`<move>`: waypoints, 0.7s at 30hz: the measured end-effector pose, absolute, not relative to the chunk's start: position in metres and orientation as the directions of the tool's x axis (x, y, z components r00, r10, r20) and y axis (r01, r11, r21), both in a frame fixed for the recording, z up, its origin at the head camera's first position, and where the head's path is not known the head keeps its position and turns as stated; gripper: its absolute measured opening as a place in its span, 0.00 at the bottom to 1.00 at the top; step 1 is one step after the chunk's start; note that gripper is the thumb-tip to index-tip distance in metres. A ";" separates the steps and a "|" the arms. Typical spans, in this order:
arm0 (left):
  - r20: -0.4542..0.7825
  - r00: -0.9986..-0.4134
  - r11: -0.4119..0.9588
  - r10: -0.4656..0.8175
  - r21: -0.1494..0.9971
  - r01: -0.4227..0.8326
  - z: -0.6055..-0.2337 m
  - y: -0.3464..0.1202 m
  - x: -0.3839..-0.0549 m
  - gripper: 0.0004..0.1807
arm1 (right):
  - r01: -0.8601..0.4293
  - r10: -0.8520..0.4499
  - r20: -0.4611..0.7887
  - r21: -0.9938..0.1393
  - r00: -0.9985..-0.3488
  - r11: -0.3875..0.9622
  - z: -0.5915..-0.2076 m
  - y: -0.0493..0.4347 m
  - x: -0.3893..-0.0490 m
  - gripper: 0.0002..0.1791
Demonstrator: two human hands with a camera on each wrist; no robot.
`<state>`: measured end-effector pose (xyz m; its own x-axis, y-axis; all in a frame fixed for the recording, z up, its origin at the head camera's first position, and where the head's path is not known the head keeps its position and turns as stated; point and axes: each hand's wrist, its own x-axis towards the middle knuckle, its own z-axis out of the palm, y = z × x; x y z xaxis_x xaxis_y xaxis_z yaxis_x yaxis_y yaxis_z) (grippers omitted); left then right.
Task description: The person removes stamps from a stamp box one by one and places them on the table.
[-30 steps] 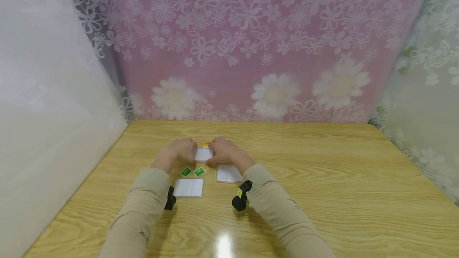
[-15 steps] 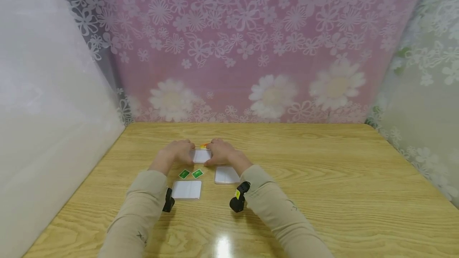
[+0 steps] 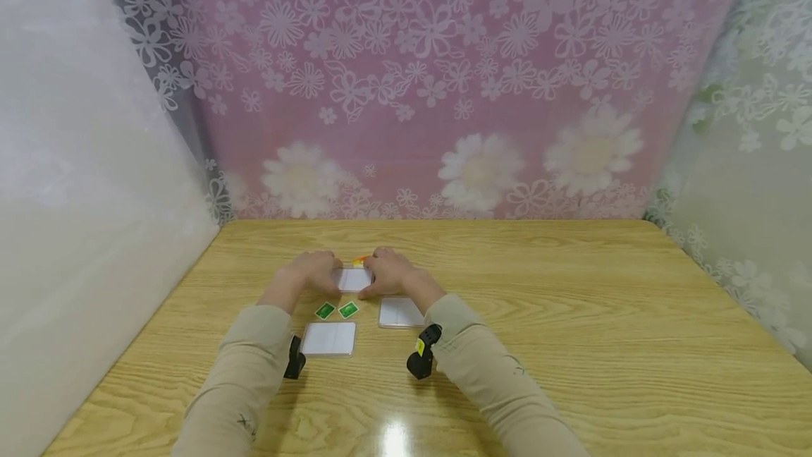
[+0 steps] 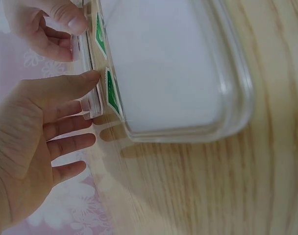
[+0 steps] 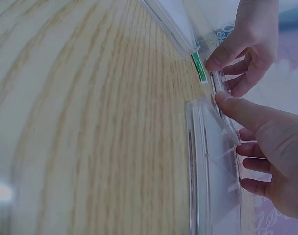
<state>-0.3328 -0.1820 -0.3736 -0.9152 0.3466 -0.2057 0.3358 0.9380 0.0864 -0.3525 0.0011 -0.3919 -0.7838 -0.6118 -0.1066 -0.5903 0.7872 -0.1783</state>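
Observation:
In the head view, a flat clear plastic box (image 3: 352, 280) with a white top lies at the far end of a small group on the table. My left hand (image 3: 316, 271) holds its left end, thumb on the near side and fingers behind. At the opposite end my right hand (image 3: 392, 273) grips it the same way. Two small green stamp-like pieces with white borders, a left one (image 3: 325, 311) and a right one (image 3: 348, 310), lie just nearer. The left wrist view shows the left thumb and fingers (image 4: 70, 142) around a corner of the box.
A similar white-topped box (image 3: 328, 339) sits near the left wrist, and another box (image 3: 401, 312) lies partly under the right forearm. Something orange and yellow (image 3: 359, 261) shows behind the held box. The wooden table (image 3: 571, 316) meets a pink floral curtain (image 3: 412, 125) at the back.
The head view has shifted slightly. Both hands stay at the far box, and the boxes and green pieces keep their places.

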 end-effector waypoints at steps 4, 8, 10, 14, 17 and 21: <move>-0.207 -0.916 0.939 0.345 0.083 0.335 -0.374 -0.182 -0.333 0.29 | -0.591 -0.613 -0.104 -0.181 -0.784 0.786 -0.393 0.001 -0.353 0.38; -0.207 -0.916 0.939 0.344 0.078 0.335 -0.374 -0.180 -0.334 0.29 | -0.595 -0.614 -0.083 -0.175 -0.785 0.785 -0.396 0.001 -0.354 0.37; -0.208 -0.917 0.941 0.340 0.074 0.332 -0.374 -0.178 -0.334 0.29 | -0.594 -0.610 -0.073 -0.167 -0.789 0.787 -0.397 0.001 -0.355 0.37; -0.208 -0.922 0.945 0.328 0.063 0.322 -0.374 -0.177 -0.335 0.30 | -0.595 -0.607 -0.059 -0.147 -0.792 0.790 -0.398 0.001 -0.355 0.36; -0.207 -0.924 0.946 0.323 0.063 0.317 -0.375 -0.178 -0.334 0.30 | -0.601 -0.613 -0.062 -0.137 -0.788 0.787 -0.398 0.001 -0.354 0.37; -0.207 -0.922 0.945 0.327 0.088 0.315 -0.375 -0.181 -0.332 0.34 | -0.612 -0.625 -0.059 -0.147 -0.779 0.777 -0.397 0.003 -0.353 0.37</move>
<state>-0.3325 -0.1815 -0.3752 -0.9222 0.3269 -0.2068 0.3152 0.9449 0.0879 -0.3526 0.0025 -0.3971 -0.7787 -0.6246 -0.0588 -0.6121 0.7770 -0.1470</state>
